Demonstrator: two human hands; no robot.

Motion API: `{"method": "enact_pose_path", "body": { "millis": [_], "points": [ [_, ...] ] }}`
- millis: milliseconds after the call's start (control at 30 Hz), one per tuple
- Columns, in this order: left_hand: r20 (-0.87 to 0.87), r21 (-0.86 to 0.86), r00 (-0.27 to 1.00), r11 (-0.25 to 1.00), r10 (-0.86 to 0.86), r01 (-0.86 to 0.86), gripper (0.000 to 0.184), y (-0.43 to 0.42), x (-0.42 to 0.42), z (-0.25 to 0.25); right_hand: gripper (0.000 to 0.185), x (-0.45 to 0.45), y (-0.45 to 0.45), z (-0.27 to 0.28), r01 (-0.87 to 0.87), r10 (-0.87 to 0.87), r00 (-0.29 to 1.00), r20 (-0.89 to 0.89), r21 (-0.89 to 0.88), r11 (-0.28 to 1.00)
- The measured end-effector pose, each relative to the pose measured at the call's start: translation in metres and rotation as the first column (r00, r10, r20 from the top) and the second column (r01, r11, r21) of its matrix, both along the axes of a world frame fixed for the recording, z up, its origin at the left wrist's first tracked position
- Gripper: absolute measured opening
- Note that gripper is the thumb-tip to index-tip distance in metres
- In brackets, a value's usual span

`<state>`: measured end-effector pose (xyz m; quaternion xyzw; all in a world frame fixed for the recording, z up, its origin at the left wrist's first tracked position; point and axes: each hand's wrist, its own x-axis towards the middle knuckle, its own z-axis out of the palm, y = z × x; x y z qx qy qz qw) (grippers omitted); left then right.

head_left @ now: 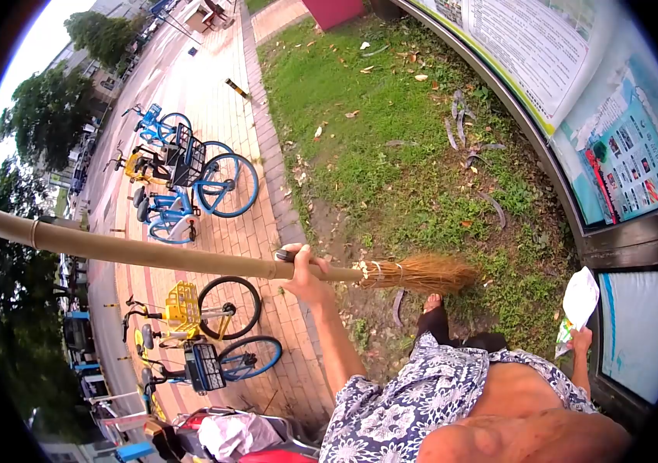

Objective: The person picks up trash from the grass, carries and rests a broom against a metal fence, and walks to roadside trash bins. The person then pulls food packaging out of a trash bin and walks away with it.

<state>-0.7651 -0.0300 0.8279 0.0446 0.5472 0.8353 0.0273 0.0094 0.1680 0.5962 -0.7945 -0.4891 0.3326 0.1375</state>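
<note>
- Gripping a bamboo-handled broom [224, 264] with your left hand [307, 279], you held it sideways over the lawn [390, 185], your fingers wrapped around the pole; the bristles [425, 273] lay right of that grip, the long handle to its left.
- Your right hand [580, 338], well to the right of the broom grip, clasped a white packet [582, 297].
- With one hand on the pole, good control likely called for a firm wrist, bristles angled clear of your foot [432, 302], and short strokes, sparing the yellow basket [183, 310] left of the grip.
- Hidden from view were your left palm and the packet's contents; a dark object [285, 255] beside your left hand defied identification. Whether the bristles touched ground could not be told, and the handle's far end met the view's dark edge.
</note>
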Motion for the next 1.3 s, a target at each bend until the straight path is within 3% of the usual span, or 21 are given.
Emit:
{"method": "enact_pose_path", "body": {
  "millis": [133, 300, 433, 467, 500, 567, 633, 767, 867, 1000, 1100, 1300],
  "points": [
    [-0.074, -0.041, 0.993, 0.994, 0.095, -0.098, 0.012, -0.048, -0.024, 0.079, 0.012, -0.042, 0.057, 0.033, -0.145, 0.144, 0.981, 0.130, 0.001, 0.989],
    [-0.234, 0.019, 0.956, 0.984, 0.177, -0.178, 0.009, -0.106, -0.037, 0.118, 0.017, -0.084, 0.117, 0.030, -0.250, 0.248, 0.961, 0.121, 0.005, 0.968],
    [-0.263, -0.012, 0.916, 0.948, 0.304, -0.318, 0.007, -0.093, -0.024, 0.129, 0.017, -0.139, 0.154, 0.024, -0.314, 0.322, 0.936, 0.146, -0.071, 0.947],
    [-0.252, -0.023, 0.921, 0.949, 0.298, -0.314, 0.007, -0.091, -0.024, 0.126, 0.018, -0.155, 0.168, 0.023, -0.330, 0.347, 0.922, 0.171, -0.119, 0.936],
    [-0.354, -0.040, 0.850, 0.902, 0.390, -0.430, 0.008, -0.096, -0.028, 0.124, 0.019, -0.168, 0.180, 0.025, -0.341, 0.369, 0.909, 0.194, -0.165, 0.925],
    [-0.347, -0.024, 0.847, 0.899, 0.403, -0.438, 0.008, -0.105, -0.034, 0.116, 0.019, -0.195, 0.211, 0.025, -0.382, 0.416, 0.887, 0.200, -0.188, 0.905],
    [-0.336, -0.001, 0.792, 0.841, 0.509, -0.541, 0.009, -0.081, -0.027, 0.124, 0.019, -0.212, 0.246, 0.014, -0.403, 0.424, 0.896, 0.134, -0.156, 0.902],
    [-0.377, -0.021, 0.756, 0.811, 0.536, -0.585, 0.010, -0.033, -0.025, 0.117, 0.019, -0.253, 0.320, 0.017, -0.443, 0.464, 0.875, 0.141, -0.157, 0.883],
    [-0.314, -0.110, 0.731, 0.742, 0.605, -0.661, 0.013, 0.021, -0.033, 0.104, 0.019, -0.278, 0.369, 0.029, -0.486, 0.501, 0.857, 0.119, -0.132, 0.864],
    [-0.242, -0.269, 0.689, 0.635, 0.684, -0.724, 0.017, 0.062, -0.058, 0.051, 0.017, -0.293, 0.438, 0.024, -0.485, 0.498, 0.865, 0.057, -0.154, 0.861],
    [-0.191, -0.399, 0.698, 0.595, 0.690, -0.698, 0.024, 0.089, -0.063, 0.035, 0.016, -0.308, 0.476, 0.013, -0.479, 0.487, 0.873, 0.028, -0.143, 0.866],
    [-0.269, -0.382, 0.606, 0.495, 0.748, -0.780, 0.022, 0.115, -0.077, 0.033, 0.018, -0.367, 0.522, -0.003, -0.552, 0.560, 0.828, 0.007, -0.157, 0.819]
  ]
}}
